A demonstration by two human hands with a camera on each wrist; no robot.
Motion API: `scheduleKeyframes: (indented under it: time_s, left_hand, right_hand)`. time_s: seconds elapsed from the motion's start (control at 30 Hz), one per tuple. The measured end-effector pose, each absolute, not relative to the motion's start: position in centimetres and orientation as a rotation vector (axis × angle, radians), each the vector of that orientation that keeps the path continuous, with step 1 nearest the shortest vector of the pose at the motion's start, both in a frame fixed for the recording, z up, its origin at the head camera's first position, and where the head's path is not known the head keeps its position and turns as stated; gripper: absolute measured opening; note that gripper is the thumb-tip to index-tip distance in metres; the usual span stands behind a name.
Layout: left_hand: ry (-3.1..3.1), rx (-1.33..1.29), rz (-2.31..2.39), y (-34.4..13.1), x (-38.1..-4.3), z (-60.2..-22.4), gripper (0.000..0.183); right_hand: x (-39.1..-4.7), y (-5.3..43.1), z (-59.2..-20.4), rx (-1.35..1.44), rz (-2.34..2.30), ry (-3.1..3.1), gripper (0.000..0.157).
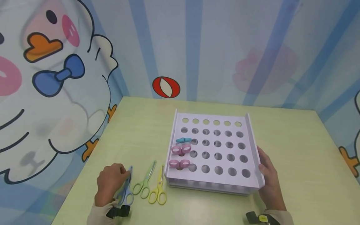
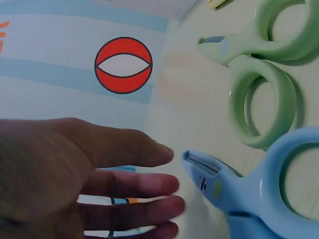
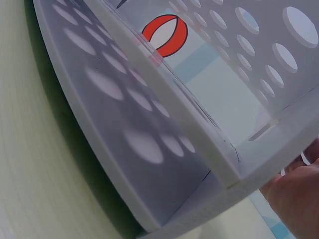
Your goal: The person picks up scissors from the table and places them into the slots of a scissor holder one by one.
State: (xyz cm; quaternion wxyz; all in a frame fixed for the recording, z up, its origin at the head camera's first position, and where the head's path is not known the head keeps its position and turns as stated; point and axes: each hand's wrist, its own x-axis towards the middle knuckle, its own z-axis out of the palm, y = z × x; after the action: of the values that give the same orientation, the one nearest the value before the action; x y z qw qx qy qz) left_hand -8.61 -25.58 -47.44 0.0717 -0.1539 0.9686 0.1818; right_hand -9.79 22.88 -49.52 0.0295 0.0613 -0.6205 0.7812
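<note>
My left hand (image 1: 111, 179) is over the blue scissors (image 1: 127, 190), which lie on the table at the left. In the left wrist view its fingers and thumb reach loosely toward the blade end of these blue scissors (image 2: 249, 186), with nothing gripped. Beside them lie green scissors (image 1: 144, 184) and yellow scissors (image 1: 158, 190), handles toward me. My right hand (image 1: 270, 178) holds the right side wall of a white rack (image 1: 213, 178) with rows of round holes. Two pairs of pink-handled scissors (image 1: 180, 163) and one teal-handled pair (image 1: 183, 140) stand in its left column, blades hidden below.
The pale yellow-green table (image 1: 303, 150) meets a printed wall (image 1: 213, 53) at the back. The rack's side walls rise above its top plate, and a lower shelf (image 3: 114, 129) runs underneath. More table surface lies behind the rack and right of it.
</note>
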Motion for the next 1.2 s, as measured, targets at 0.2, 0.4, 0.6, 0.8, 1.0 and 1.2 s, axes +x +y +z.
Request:
scheduleKeyframes:
  time_s: [0.2,0.4,0.6,0.8,1.0,1.2]
  left_hand:
    - [2.739,-0.476,0.423,-25.7,-8.0,-46.9,0.033]
    - [2.633,-0.467,0.426,-25.6,-7.6,-46.6,0.032]
    - [2.649,-0.449,0.461,-25.4,-7.6,-47.2,0.032]
    - [2.658,-0.447,0.459,-25.4,-7.6,-47.7,0.032]
    - [2.651,-0.460,0.455,-25.4,-7.6,-47.8,0.031]
    - [2.645,-0.452,0.435,-25.4,-7.6,-47.7,0.029]
  right_hand:
    - [-9.8,22.9,-49.6,0.225,2.429,-1.871,0.051]
    - [-9.7,22.9,-49.7,0.208,2.414,-1.876,0.050]
    - [-9.8,22.9,-49.7,0.198,2.416,-1.876,0.050]
    - [-9.7,22.9,-49.7,0.230,2.430,-1.867,0.049]
    - [-9.7,22.7,-49.5,0.168,2.410,-1.897,0.050]
    - [-9.7,22.6,-49.4,0.172,2.398,-1.911,0.051]
